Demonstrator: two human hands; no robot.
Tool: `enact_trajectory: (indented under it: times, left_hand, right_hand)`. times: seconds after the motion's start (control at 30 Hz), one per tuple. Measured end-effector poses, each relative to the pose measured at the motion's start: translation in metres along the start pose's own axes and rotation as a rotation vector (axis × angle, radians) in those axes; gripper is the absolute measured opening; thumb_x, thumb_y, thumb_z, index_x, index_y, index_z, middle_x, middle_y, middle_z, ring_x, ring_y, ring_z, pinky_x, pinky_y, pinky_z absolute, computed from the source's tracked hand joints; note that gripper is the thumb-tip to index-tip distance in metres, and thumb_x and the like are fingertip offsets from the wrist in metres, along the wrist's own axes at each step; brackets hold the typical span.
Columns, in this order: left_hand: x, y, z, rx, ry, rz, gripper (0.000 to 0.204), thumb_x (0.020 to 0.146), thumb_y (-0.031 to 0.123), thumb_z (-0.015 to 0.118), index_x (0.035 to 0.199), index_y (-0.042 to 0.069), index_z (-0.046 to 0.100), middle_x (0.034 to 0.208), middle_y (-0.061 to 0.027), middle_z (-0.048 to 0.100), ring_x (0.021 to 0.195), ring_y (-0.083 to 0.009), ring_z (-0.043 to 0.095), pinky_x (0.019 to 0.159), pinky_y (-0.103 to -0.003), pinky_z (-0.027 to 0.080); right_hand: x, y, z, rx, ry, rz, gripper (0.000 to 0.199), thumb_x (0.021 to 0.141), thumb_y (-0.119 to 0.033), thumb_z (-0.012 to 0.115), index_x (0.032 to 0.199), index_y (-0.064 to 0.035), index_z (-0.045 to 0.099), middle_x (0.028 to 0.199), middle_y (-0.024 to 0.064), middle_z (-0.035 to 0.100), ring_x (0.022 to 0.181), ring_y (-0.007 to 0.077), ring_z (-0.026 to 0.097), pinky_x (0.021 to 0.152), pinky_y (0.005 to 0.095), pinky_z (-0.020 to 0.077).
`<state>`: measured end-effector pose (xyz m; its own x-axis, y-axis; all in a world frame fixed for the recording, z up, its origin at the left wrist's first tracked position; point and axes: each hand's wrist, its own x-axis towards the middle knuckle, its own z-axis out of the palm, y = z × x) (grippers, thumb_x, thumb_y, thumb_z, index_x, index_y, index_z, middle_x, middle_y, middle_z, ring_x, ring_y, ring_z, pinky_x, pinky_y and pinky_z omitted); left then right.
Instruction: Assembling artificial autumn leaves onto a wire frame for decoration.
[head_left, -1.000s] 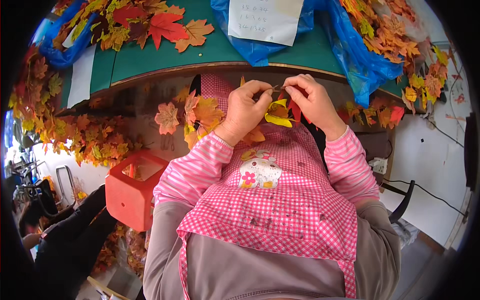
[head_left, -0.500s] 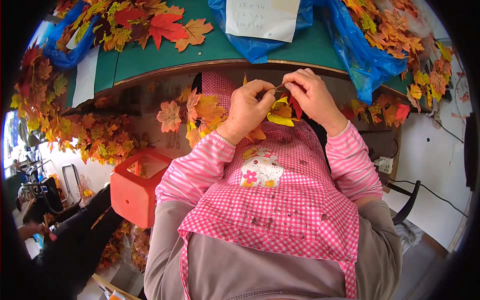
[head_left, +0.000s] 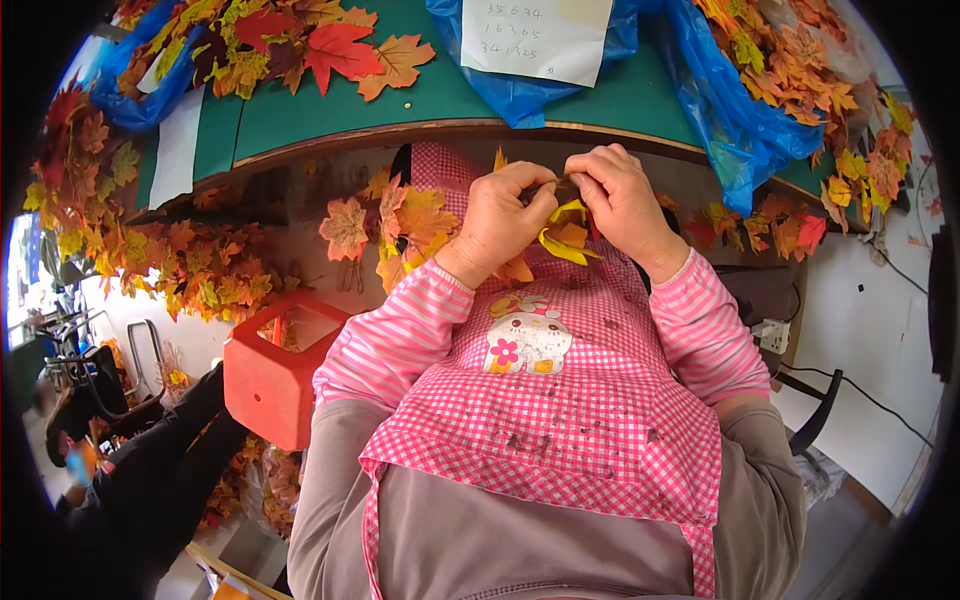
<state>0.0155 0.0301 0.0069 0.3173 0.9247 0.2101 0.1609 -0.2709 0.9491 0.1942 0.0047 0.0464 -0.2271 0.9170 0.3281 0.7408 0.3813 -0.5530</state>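
My left hand (head_left: 505, 215) and my right hand (head_left: 620, 200) meet just below the edge of the green table (head_left: 330, 100), fingertips pinched together on a thin stem. A yellow fabric leaf (head_left: 562, 235) hangs from that stem between the two hands. A strand of orange and yellow leaves (head_left: 405, 220) trails to the left from my left hand. A pink checked apron (head_left: 560, 400) and pink striped sleeves cover my front and arms.
Loose red and orange leaves (head_left: 340, 45) lie on the table's far left. Blue plastic bags (head_left: 730, 110) of leaves and a white paper sheet (head_left: 535, 35) sit at the back. An orange plastic stool (head_left: 275, 365) stands at my left, beside a person in black (head_left: 150, 470).
My hands have stayed pinched on the leaf stem, with only small finger movements. The view has shifted slightly.
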Motion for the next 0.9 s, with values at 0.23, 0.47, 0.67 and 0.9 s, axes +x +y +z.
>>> enact_trajectory:
  times: [0.23, 0.47, 0.67, 0.9]
  left_hand:
    - [-0.001, -0.001, -0.003, 0.015, -0.054, 0.014, 0.012, 0.084, 0.005, 0.066, 0.094, 0.0, 0.069, 0.08, -0.0076, 0.067, 0.07, -0.0097, 0.061, 0.06, -0.025, 0.049]
    - [-0.001, -0.008, 0.001, 0.08, -0.024, 0.058, 0.012, 0.085, 0.005, 0.065, 0.094, -0.001, 0.068, 0.079, -0.0095, 0.066, 0.069, -0.0104, 0.061, 0.059, -0.026, 0.049]
    - [0.007, -0.003, -0.007, -0.49, -0.2, -0.452, 0.017, 0.09, 0.012, 0.063, 0.093, -0.005, 0.067, 0.077, -0.008, 0.066, 0.071, -0.0168, 0.066, 0.065, -0.029, 0.052]
    - [0.0, 0.001, -0.018, -0.377, -0.322, -0.503, 0.021, 0.094, 0.017, 0.065, 0.096, -0.003, 0.068, 0.084, -0.0012, 0.067, 0.074, -0.0067, 0.06, 0.067, -0.021, 0.048]
  right_hand:
    - [-0.001, 0.0, 0.004, 0.058, -0.021, 0.002, 0.01, 0.086, -0.001, 0.059, 0.096, -0.0034, 0.061, 0.083, 0.0076, 0.06, 0.082, 0.026, 0.056, 0.076, 0.0359, 0.0451]
    - [-0.004, 0.003, 0.019, 0.136, 0.007, 0.056, 0.009, 0.087, -0.004, 0.059, 0.095, -0.0061, 0.062, 0.085, 0.0058, 0.061, 0.086, 0.0255, 0.056, 0.081, 0.0386, 0.0427]
    - [-0.015, -0.009, 0.017, -0.052, 0.192, -0.108, 0.018, 0.081, -0.003, 0.064, 0.099, -0.0054, 0.058, 0.091, 0.0072, 0.059, 0.092, 0.028, 0.056, 0.084, 0.0388, 0.0433]
    - [-0.044, -0.019, -0.001, 0.113, 0.057, -0.132, 0.014, 0.083, -0.003, 0.065, 0.096, -0.0047, 0.063, 0.108, 0.0095, 0.064, 0.102, 0.0285, 0.06, 0.092, 0.04, 0.0452]
